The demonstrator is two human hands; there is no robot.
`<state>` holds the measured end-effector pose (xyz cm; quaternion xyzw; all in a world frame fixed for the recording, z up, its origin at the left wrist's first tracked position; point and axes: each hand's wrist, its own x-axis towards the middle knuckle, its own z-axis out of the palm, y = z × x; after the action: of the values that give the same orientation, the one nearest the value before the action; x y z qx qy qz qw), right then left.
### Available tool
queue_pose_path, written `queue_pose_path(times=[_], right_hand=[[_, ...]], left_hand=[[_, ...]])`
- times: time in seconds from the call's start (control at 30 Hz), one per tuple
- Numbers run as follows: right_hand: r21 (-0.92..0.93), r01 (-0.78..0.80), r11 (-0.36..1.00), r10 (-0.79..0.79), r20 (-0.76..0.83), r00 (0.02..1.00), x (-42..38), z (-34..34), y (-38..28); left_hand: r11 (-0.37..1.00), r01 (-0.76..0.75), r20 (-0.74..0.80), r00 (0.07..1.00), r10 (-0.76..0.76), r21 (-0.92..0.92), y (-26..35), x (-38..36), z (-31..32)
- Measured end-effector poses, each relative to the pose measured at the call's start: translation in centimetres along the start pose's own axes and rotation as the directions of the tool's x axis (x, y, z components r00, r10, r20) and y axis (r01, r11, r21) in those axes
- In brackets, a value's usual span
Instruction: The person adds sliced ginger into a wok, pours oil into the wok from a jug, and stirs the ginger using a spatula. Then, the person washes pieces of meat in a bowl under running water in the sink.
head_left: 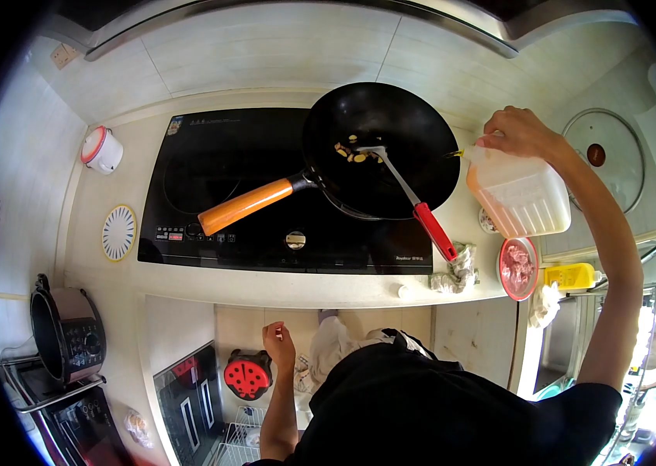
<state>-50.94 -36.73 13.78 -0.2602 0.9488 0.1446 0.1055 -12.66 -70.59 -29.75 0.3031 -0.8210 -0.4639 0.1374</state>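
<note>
The oil jug (518,194) lay tipped toward the wok (381,147), right hand (518,132) fingers clamped on its top, left hand (280,342) hanging loosely curled, empty.

Open cooktop (219,167) left of the wok (382,147), crossed only by the orange handle (246,206). Wok bowl barred by the spatula (413,202) lying across it. Right rim crowded by the tilted oil jug (518,194) in the right hand (518,132). Front edge blocked by a rag (456,272) and meat plate (518,268). Left counter mostly bare beside a jar (101,149) and a round mat (119,232).
</note>
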Motion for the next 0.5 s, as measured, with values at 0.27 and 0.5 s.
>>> queue_pose_path(times=[0.27,0.5], right_hand=[[-0.011,-0.021,1.000,0.021,0.020,1.000,-0.02,0.12,-0.03],[-0.019,-0.016,1.000,0.016,0.012,1.000,-0.19,0.28,0.26]], left_hand=[[1.000,-0.005,0.005,1.000,0.005,0.003,-0.11,-0.21,0.04],[1.000,-0.009,0.003,1.000,0.009,0.029,-0.09,-0.36,0.02]])
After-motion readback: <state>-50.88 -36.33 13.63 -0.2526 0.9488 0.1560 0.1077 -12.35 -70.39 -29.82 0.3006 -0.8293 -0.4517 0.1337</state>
